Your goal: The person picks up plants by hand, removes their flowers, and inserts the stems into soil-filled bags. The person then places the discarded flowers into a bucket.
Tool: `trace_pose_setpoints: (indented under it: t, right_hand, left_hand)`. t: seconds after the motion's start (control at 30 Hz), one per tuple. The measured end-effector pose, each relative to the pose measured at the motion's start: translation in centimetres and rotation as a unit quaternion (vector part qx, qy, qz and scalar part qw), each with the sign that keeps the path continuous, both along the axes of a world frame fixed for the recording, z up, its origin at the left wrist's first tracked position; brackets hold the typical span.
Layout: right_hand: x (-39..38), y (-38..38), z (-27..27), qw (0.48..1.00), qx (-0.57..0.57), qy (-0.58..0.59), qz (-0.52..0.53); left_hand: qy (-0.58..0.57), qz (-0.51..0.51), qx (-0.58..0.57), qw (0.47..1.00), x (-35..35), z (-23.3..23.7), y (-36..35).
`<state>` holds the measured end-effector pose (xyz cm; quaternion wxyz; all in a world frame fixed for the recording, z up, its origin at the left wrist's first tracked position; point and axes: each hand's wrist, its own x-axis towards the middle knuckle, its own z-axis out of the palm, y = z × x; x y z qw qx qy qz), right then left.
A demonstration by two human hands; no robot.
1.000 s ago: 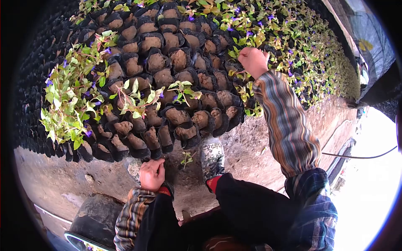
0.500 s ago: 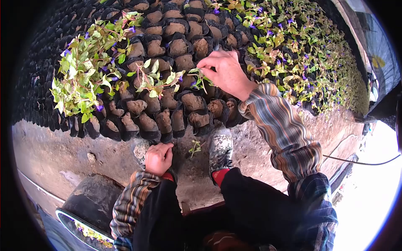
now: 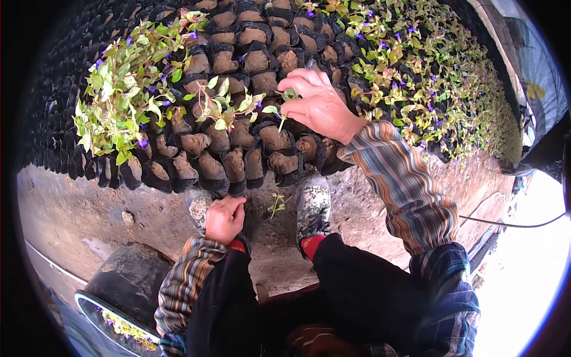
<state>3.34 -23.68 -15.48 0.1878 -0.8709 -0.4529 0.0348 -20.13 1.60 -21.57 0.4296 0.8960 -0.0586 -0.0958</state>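
Observation:
My right hand (image 3: pixel 319 105) reaches over a block of black soil-filled nursery bags (image 3: pixel 262 62) and pinches a small green seedling cutting (image 3: pixel 279 113) by its stem, just above a bare bag (image 3: pixel 273 138). My left hand (image 3: pixel 224 218) is curled into a fist low down, resting by my knee, close to the front row of bags. Planted seedlings with purple flowers (image 3: pixel 125 89) fill the bags to the left.
A dense bed of flowering seedlings (image 3: pixel 416 65) stretches to the right. Bare dirt ground (image 3: pixel 89 202) lies in front of the bags. A black bucket (image 3: pixel 128 285) stands at lower left. My shoe (image 3: pixel 313 208) rests near a loose sprig (image 3: pixel 275 204).
My right hand came back from the far right bags toward the middle, now holding a seedling cutting over a bare bag. The view shifted slightly. My left hand stayed put.

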Motion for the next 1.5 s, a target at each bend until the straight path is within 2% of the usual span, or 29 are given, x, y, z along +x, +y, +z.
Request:
trace_pose_setpoints:
  t: [0.03,0.07,0.13,0.2,0.27,0.3,0.33,0.4,0.43,0.47,0.53,0.57,0.67,0.7,0.8,0.83,0.9,0.97,1.03,1.07,1.23,1.33,1.5]
  right_hand:
    - [-0.2,0.0,0.9,0.999,0.048,0.023,-0.014]
    - [-0.4,-0.1,1.7,0.991,0.061,0.11,-0.041]
    - [-0.2,-0.7,1.9,0.952,0.168,0.244,-0.08]
    - [0.8,-2.0,2.4,0.922,0.223,0.297,-0.109]
    - [2.8,-3.9,2.3,0.815,0.314,0.44,-0.211]
    - [4.1,-5.2,2.5,0.76,0.324,0.487,-0.284]
    - [5.6,-6.5,2.2,0.707,0.368,0.533,-0.285]
    - [7.5,-8.8,2.3,0.7,0.371,0.528,-0.305]
    - [8.1,-9.4,2.4,0.559,0.459,0.634,-0.275]
    - [8.3,-9.7,2.2,0.55,0.462,0.631,-0.292]
    - [8.0,-9.8,1.7,0.718,0.289,0.505,-0.381]
    - [8.1,-10.5,1.5,0.636,0.411,0.584,-0.292]
    - [7.8,-10.5,0.7,0.696,0.354,0.461,-0.422]
    - [8.1,-11.1,1.5,0.544,0.516,0.604,-0.271]
    - [7.9,-11.2,1.6,0.696,0.341,0.472,-0.421]
    - [8.2,-11.8,0.2,0.687,0.409,0.468,-0.377]
    - [9.6,-12.1,0.1,0.798,0.204,0.351,-0.446]
    - [9.7,-11.8,0.9,0.845,0.007,0.207,-0.493]
    - [10.2,-12.5,-0.5,0.908,-0.119,0.006,-0.401]
    - [10.6,-12.7,-1.2,0.917,-0.18,-0.096,-0.344]
    - [12.0,-11.8,-2.7,0.901,-0.276,-0.091,-0.323]
    - [12.1,-11.4,-3.4,0.903,-0.265,-0.152,-0.302]
    - [12.3,-11.8,-4.0,0.902,-0.283,-0.146,-0.292]
  left_hand:
    - [0.002,-0.001,0.001,1.0,0.0,0.0,-0.1]
    - [0.007,-0.001,0.003,1.0,0.0,0.0,-0.1]
    - [0.011,-0.001,0.006,1.0,0.0,0.0,-0.1]
    - [0.006,-0.005,0.005,1.0,0.1,0.1,-0.1]
    - [-0.002,0.001,0.007,1.0,0.0,0.0,-0.2]
    - [0.007,-0.001,0.011,1.0,0.1,0.1,-0.1]
    - [0.005,-0.003,0.011,1.0,0.1,0.1,-0.1]
    - [0.005,-0.005,0.012,1.0,0.1,0.1,-0.1]
    - [0.002,-0.004,0.01,1.0,0.2,0.1,-0.1]
    - [0.003,-0.006,0.01,1.0,0.2,0.0,-0.1]
    - [0.007,-0.006,0.01,1.0,0.3,0.0,-0.1]
    - [0.009,-0.007,0.01,1.0,0.2,0.0,-0.1]
    - [0.017,-0.014,0.01,1.0,0.2,0.0,0.0]
    - [0.018,-0.014,0.012,1.0,0.2,-0.1,0.0]
    - [0.002,-0.009,0.017,1.0,0.2,-0.1,-0.2]
    - [-0.007,-0.007,0.018,1.0,0.2,-0.1,-0.3]
    - [-0.006,-0.008,0.023,1.0,0.1,-0.2,-0.3]
    - [0.002,-0.012,0.021,1.0,0.1,-0.2,-0.2]
    - [0.015,-0.012,0.012,1.0,0.2,0.0,-0.2]
    - [0.01,-0.012,0.015,1.0,0.2,0.0,-0.2]
    - [0.006,-0.007,0.018,1.0,0.3,0.0,-0.2]
    - [0.009,-0.005,0.012,1.0,0.5,0.2,-0.3]
    - [0.007,-0.007,0.013,1.0,0.6,0.1,-0.3]
